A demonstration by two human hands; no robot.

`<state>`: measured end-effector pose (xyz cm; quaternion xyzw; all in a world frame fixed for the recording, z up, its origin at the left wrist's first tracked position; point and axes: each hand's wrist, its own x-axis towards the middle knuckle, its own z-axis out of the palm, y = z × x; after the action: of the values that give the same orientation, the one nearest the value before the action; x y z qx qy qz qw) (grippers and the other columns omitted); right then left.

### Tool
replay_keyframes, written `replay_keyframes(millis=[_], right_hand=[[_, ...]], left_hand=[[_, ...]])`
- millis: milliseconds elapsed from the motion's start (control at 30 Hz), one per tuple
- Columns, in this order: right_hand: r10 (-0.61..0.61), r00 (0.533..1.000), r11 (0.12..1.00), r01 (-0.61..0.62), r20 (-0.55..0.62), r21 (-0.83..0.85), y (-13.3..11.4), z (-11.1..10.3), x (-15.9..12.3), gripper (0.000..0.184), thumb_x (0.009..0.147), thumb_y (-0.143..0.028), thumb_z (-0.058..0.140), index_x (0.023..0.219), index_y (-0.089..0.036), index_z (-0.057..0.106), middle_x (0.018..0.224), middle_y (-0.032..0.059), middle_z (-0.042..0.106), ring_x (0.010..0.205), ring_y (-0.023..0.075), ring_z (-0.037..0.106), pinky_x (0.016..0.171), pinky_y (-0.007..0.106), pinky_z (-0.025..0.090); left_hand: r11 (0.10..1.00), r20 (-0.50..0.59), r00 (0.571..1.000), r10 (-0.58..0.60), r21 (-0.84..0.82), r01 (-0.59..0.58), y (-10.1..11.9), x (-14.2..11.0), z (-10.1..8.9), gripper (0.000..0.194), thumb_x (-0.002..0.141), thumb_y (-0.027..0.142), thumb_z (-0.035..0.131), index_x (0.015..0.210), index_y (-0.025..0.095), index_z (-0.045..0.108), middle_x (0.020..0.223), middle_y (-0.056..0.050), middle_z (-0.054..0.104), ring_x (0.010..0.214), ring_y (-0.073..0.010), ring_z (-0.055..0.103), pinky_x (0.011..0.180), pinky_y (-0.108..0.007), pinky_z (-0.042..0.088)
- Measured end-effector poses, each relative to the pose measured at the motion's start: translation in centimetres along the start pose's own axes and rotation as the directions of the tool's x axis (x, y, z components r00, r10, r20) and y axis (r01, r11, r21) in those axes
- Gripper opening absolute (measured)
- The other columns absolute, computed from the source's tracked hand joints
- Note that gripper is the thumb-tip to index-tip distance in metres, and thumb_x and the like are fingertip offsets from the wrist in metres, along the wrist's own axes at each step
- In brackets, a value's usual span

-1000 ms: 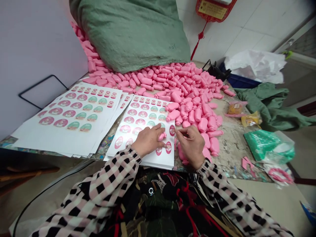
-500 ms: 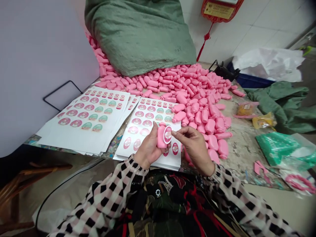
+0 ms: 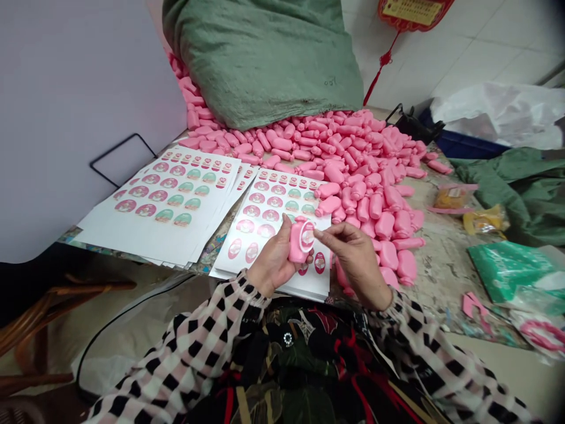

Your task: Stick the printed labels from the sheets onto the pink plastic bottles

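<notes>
Above the sticker stack (image 3: pixel 260 242), 1 pink bottle (image 3: pixel 296 252) is held in the left hand (image 3: pixel 276 262), which is curled around it, with the thumb raised along its left side. An oval label (image 3: pixel 308 237) is set against the bottle's right side, and its outer edge is pinched at the fingertips of the right hand (image 3: pixel 355 256); how much of it is stuck down cannot be told. The right hand is held over the right edge of the sticker stack. Rows of pink and green labels are printed on the top sheet, partly covered by the left hand. To the left of the sticker stack, a 2nd pile of sheets (image 3: pixel 150 227) is laid. Behind it and to its right, a bottle heap (image 3: pixel 348 147) is spread, with 2 bottles lapped over its right edge. Farther behind the sticker stack, a green sack (image 3: pixel 273 59) is seen; well to its right, a green packet (image 3: pixel 503 268).
</notes>
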<state>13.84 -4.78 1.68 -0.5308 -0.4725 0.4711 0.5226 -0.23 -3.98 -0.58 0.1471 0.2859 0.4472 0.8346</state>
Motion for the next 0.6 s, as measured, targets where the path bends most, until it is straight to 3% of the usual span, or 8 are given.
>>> replay_keyframes(millis=[133, 333, 600], right_hand=[[-0.051, 0.988, 0.997, 0.058, -0.144, 0.043, -1.1, -1.7, 1.1, 0.020, 0.063, -0.030, 0.078, 0.069, -0.018, 0.063, 0.066, -0.0035, 0.060, 0.055, 0.0064, 0.047, 0.051, 0.021, 0.038], [0.024, 0.982, 0.998, -0.013, -0.185, 0.060, -1.7, -3.4, 1.1, 0.022, 0.062, -0.030, 0.079, 0.067, -0.018, 0.062, 0.060, -0.0052, 0.054, 0.049, 0.0049, 0.039, 0.045, 0.021, 0.030], [0.068, 0.971, 0.994, -0.046, -0.231, 0.101, -1.0, -5.4, 1.2, 0.024, 0.058, -0.031, 0.081, 0.065, -0.018, 0.062, 0.058, -0.0054, 0.055, 0.045, 0.0039, 0.035, 0.041, 0.021, 0.025]], left_hand=[[0.997, 0.074, 0.996, -0.051, -0.054, 0.055, 0.5, -0.4, 0.0, 0.055, 0.084, 0.064, 0.035, 0.102, 0.016, 0.057, 0.070, -0.005, 0.055, 0.057, -0.0135, 0.053, 0.052, -0.025, 0.045], [0.992, 0.135, 0.987, -0.091, -0.077, 0.102, 1.2, -1.3, 0.5, 0.075, 0.078, 0.074, 0.023, 0.112, 0.016, 0.055, 0.077, -0.008, 0.057, 0.056, -0.0147, 0.052, 0.047, -0.023, 0.038], [0.976, 0.274, 0.950, -0.148, -0.116, 0.185, 1.9, -3.0, 2.3, 0.064, 0.083, 0.069, 0.023, 0.118, 0.021, 0.048, 0.097, -0.014, 0.062, 0.054, -0.0127, 0.053, 0.041, -0.019, 0.032]])
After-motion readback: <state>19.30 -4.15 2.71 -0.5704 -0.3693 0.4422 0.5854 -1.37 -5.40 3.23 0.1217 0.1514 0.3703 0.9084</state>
